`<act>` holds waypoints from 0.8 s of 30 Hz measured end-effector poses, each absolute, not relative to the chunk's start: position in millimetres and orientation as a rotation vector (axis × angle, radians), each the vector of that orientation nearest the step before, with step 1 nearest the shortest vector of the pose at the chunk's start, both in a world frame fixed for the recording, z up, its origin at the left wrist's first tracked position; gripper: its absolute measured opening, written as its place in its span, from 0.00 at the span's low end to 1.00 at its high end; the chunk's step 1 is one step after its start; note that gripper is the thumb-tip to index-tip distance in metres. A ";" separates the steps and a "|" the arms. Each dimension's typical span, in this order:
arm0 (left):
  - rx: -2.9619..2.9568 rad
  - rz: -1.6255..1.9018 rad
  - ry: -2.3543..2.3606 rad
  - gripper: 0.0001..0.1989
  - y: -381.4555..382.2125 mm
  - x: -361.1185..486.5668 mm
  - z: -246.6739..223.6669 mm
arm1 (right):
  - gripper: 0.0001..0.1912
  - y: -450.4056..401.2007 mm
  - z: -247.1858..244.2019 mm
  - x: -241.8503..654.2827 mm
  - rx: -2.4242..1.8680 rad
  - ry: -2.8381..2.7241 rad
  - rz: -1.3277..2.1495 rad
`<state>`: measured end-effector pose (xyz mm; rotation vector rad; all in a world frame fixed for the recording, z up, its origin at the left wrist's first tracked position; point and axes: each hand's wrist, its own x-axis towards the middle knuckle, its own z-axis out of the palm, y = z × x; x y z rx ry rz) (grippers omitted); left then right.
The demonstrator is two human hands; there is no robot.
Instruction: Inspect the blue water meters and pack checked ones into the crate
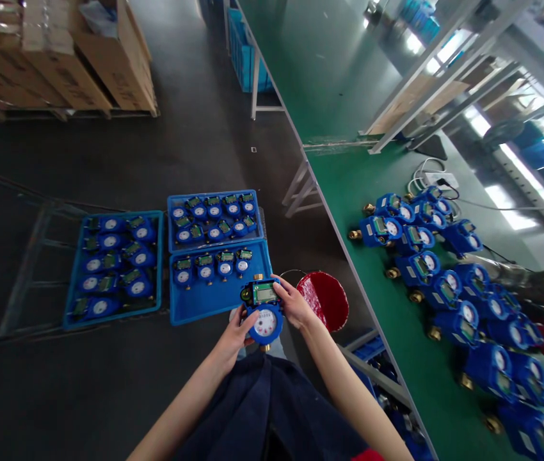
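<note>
Both hands hold one blue water meter (267,326) in front of my body. Its round white dial faces up, and above the dial sits an exposed green circuit board with a small grey display. My left hand (237,333) grips the meter's left side, thumb by the dial. On the upper right, my right hand (294,301) is closed round the edge beside the board. Brass fittings show at the meter's top and bottom. Just beyond it lies a blue tray (200,308) with a row of several similar meters at its far side.
Another blue tray (169,221) and a teal-edged crate (161,269), both holding meters, stand to the left. On the right, a green workbench (329,173) carries many blue meters (445,288). A red round stool (332,301) is beside the bench. Cardboard boxes (123,70) stand at the far left.
</note>
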<state>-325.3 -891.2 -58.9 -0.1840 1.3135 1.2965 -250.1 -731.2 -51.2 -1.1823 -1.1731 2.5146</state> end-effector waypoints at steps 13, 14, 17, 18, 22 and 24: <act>-0.150 1.235 1.289 0.29 -834.1 -312.0 -64.5 | 0.25 -678.9 -57.4 -225.9 -1.253 -1.156 2.451; -0.157 1.235 1.289 0.29 -831.1 -311.6 -66.0 | 0.25 -676.1 -60.0 -225.6 -1.262 -1.150 2.451; -0.179 1.229 1.305 0.28 -823.5 -311.1 -71.0 | 0.26 -668.7 -68.2 -225.7 -1.273 -1.136 2.464; -0.184 1.225 1.310 0.28 -821.4 -311.1 -72.6 | 0.27 -666.3 -70.4 -226.1 -1.275 -1.133 2.470; -0.206 1.231 1.308 0.29 -814.5 -311.6 -76.1 | 0.26 -656.0 -71.3 -229.9 -1.298 -1.118 2.504; -0.224 1.241 1.308 0.29 -811.5 -312.2 -77.7 | 0.26 -651.2 -69.1 -232.9 -1.307 -1.103 2.527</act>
